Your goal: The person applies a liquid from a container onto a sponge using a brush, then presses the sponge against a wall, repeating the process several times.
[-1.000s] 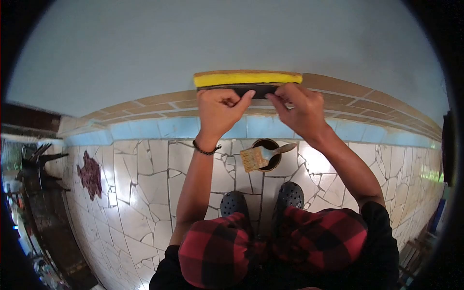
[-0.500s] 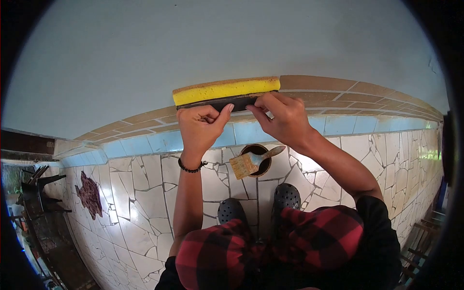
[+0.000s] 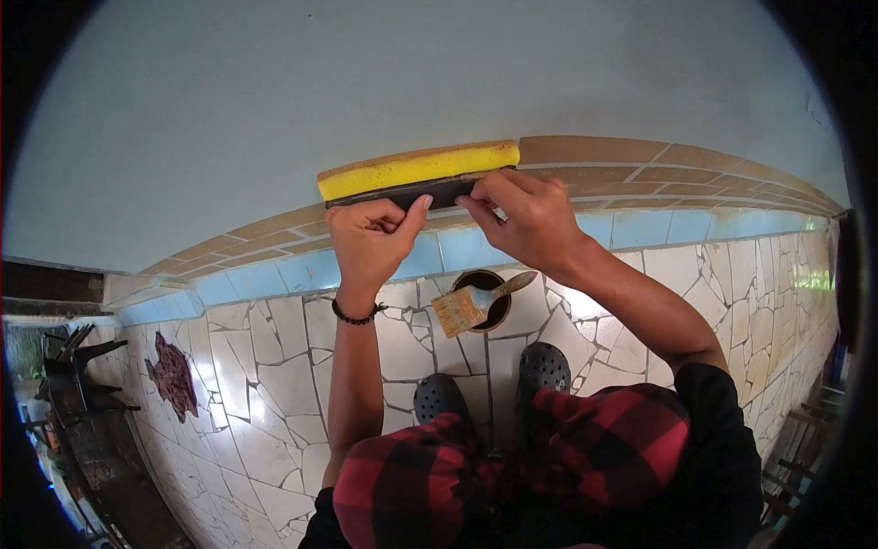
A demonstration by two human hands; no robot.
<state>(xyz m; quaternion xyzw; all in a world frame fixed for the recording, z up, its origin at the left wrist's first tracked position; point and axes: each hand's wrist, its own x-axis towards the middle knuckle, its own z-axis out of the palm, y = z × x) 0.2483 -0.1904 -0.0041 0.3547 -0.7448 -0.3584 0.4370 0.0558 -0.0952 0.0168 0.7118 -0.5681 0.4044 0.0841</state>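
Note:
A long yellow sponge (image 3: 416,170) on a dark backing strip (image 3: 407,195) lies against the wall, over the brown brick-pattern band (image 3: 594,149). My left hand (image 3: 370,240) grips the strip's left part, its thumb lying along the dark edge. With thumb and fingers pinched, my right hand (image 3: 526,215) holds the strip near its right end. The sponge's brown-stained upper edge meets the grey wall; its face toward the wall is hidden. Below my hands, a paintbrush (image 3: 480,305) with stained bristles rests across a round pot (image 3: 498,316) of dark liquid.
Light blue tiles (image 3: 466,249) run along the wall's foot, above a floor of broken white tile (image 3: 274,366). A crumpled dark red cloth (image 3: 174,377) lies at the left. Dark furniture (image 3: 91,430) stands at the far left. My feet in dark clogs (image 3: 543,368) are close to the pot.
The view has shifted a little. Both hands keep their hold on the sponge's strip, and the sponge appears in nearly the same place against the wall.

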